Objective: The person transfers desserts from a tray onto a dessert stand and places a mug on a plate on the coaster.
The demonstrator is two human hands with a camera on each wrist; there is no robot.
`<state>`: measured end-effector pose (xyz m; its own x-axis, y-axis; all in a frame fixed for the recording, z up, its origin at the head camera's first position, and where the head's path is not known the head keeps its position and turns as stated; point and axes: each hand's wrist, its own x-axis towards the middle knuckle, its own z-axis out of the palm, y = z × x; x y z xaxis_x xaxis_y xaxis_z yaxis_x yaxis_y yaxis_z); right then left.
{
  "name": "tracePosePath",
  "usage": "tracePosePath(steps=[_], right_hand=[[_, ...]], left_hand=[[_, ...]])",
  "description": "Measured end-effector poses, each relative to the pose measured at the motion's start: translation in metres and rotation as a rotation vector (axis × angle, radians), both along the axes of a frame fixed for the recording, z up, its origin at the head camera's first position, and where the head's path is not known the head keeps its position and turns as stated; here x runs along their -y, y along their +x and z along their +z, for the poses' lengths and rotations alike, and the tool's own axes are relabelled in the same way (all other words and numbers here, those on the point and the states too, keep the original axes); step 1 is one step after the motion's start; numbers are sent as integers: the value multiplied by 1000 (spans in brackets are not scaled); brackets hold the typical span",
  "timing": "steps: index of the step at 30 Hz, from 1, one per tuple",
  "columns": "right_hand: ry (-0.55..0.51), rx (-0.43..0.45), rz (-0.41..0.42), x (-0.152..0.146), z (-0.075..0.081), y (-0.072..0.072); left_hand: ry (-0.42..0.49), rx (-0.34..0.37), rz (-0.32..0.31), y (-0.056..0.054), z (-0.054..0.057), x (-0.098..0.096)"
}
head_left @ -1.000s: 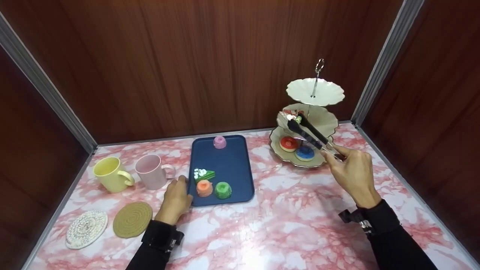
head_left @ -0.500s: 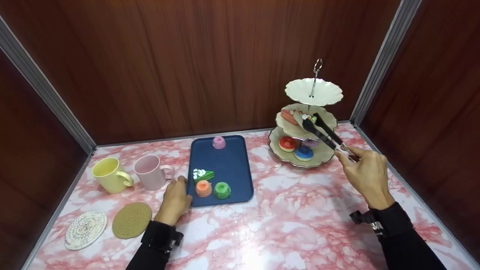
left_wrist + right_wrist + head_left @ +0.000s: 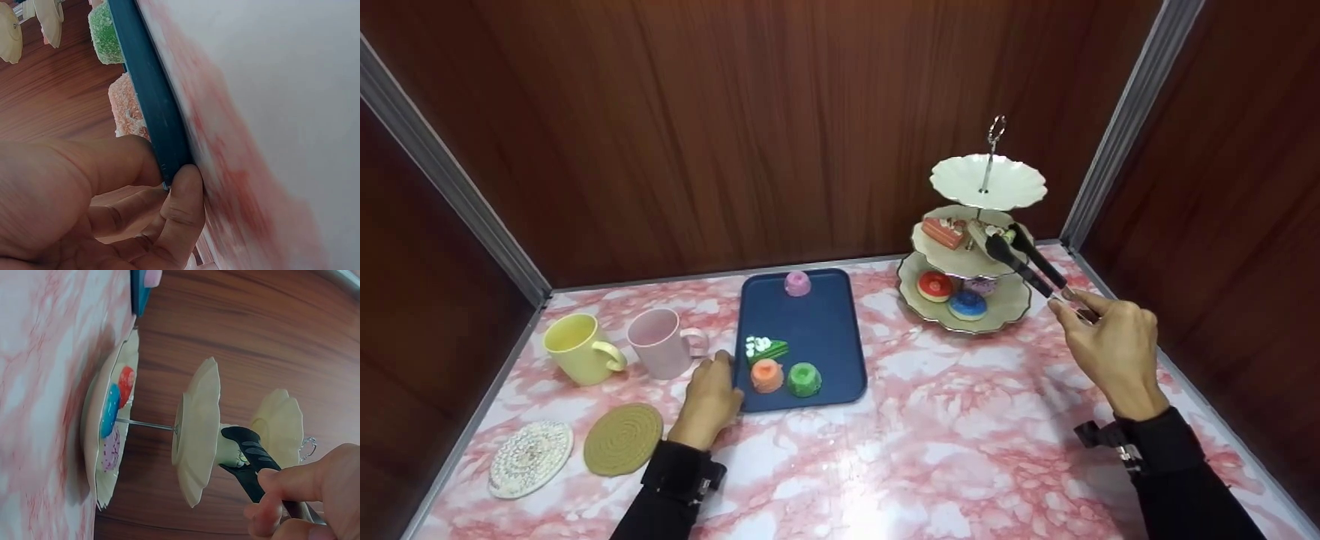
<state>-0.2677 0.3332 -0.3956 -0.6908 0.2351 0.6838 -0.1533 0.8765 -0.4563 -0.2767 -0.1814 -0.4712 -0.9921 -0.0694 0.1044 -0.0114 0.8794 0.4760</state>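
The pale, wedge-shaped cake slice [image 3: 979, 234], between black-tipped tongs [image 3: 1027, 274], has moved rightward at the middle tier [image 3: 949, 257] of the cream scalloped stand [image 3: 1016, 187], apparently resting there. The right hand [image 3: 1114, 356] grips the tongs; the left hand [image 3: 709, 397] pinches the blue rectangular tray [image 3: 810, 322].

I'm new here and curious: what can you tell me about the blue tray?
The tray is dark blue and rectangular, with rounded corners and a low rim; it looks like plastic. It lies on the marbled table, short sides near and far. The left hand pinches it at the near left corner. A pink cake stands by the far rim, an orange cake and a green cake toward the near rim, a green slice behind the orange.
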Motion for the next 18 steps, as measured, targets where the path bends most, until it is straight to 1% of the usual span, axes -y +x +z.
tracePosePath(steps=[5,12,18], right_hand=[[-10,9,-10,-3,1,1],[-35,23,-20,-7,3,2],[-38,32,-29,-9,3,0]], left_hand=[[19,5,5,0,0,0],[15,15,3,0,-1,0],[14,17,6,0,0,0]])
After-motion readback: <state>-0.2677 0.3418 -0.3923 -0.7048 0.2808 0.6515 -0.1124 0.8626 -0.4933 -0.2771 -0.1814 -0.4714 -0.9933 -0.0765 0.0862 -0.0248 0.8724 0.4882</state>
